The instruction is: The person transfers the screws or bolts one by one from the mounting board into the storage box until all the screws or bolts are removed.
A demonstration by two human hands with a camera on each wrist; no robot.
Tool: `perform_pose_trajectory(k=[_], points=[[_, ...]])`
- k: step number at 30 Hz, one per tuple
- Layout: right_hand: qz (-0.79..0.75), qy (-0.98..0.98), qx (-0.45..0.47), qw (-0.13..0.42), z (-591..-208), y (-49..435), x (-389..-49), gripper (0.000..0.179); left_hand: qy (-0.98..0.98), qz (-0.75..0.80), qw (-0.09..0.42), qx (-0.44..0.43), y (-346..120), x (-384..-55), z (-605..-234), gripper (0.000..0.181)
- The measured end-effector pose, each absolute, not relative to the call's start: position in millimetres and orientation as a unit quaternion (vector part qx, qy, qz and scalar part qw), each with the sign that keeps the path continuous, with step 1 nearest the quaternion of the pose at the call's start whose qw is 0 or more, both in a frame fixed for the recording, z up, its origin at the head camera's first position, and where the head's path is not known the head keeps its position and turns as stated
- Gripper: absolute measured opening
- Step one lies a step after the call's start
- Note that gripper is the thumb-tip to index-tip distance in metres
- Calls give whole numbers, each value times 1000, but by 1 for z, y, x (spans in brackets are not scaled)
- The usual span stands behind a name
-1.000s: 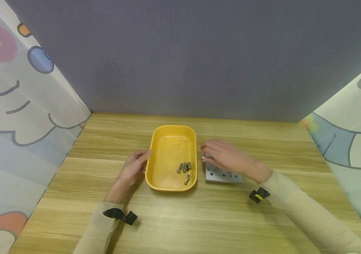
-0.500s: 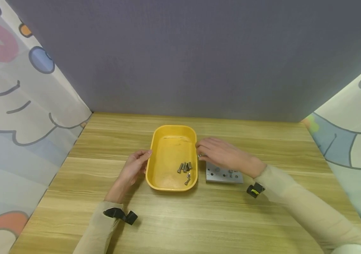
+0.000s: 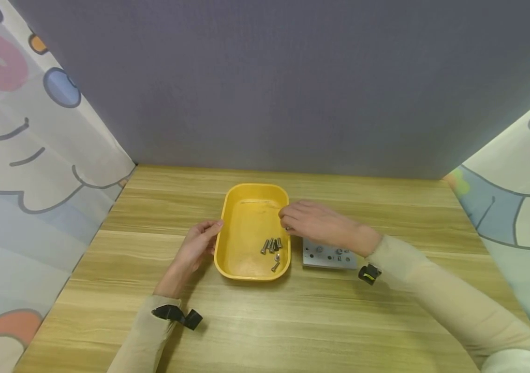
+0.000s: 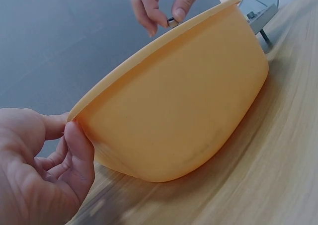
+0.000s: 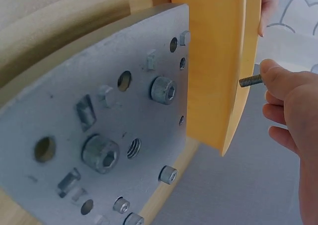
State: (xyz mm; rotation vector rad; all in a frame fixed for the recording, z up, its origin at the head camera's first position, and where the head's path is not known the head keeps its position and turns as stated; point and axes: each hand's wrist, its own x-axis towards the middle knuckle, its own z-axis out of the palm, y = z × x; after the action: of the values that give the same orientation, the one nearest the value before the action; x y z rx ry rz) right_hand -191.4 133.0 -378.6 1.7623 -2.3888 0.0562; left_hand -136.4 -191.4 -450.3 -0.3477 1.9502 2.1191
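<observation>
A yellow plastic tray (image 3: 250, 220) stands on the table with several metal screws (image 3: 271, 245) lying at its front right. My left hand (image 3: 195, 244) grips the tray's left rim between thumb and fingers. Above the right rim, my right hand (image 3: 313, 220) pinches a screw (image 5: 252, 80), whose threaded end sticks out in the right wrist view. Right of the tray lies a grey metal plate (image 5: 64, 103) with round holes. Several socket-head screws (image 5: 101, 154) sit in the plate, and part of it is hidden under my right hand in the head view.
The wooden table (image 3: 265, 326) runs back to a dark grey upright panel (image 3: 269, 88). Cartoon-print curtains (image 3: 18, 217) border the left and right sides. Each wrist carries a small black camera (image 3: 192, 319).
My right hand has moved left with the screw, from over the metal plate to the tray's right rim, uncovering more of the plate. My left hand and the tray stay in place.
</observation>
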Motion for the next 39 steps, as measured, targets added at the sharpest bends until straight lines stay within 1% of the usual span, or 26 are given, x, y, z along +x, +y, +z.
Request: perform_pose_trajectory(k=[6, 17, 20, 26, 29, 35, 39], points=[[2, -797, 597, 86, -377, 128, -191, 15, 667, 726, 121, -117, -191, -136, -449, 42], [-98, -771, 621, 104, -374, 115, -191, 22, 663, 729, 121, -122, -191, -137, -451, 39], [-132, -767, 621, 95, -374, 110, -191, 27, 664, 728, 123, -121, -191, -136, -451, 40], [-193, -760, 618, 56, -372, 102, -188, 33, 664, 728, 122, -120, -191, -137, -451, 41], [-213, -752, 622, 54, -373, 97, -187, 32, 665, 727, 121, -119, -191, -137, -451, 42], [-257, -720, 640, 79, -374, 89, -186, 26, 662, 730, 118, -123, -190, -137, -452, 39], [-278, -708, 645, 74, -375, 84, -184, 28, 664, 728, 120, -120, -190, -137, -452, 41]])
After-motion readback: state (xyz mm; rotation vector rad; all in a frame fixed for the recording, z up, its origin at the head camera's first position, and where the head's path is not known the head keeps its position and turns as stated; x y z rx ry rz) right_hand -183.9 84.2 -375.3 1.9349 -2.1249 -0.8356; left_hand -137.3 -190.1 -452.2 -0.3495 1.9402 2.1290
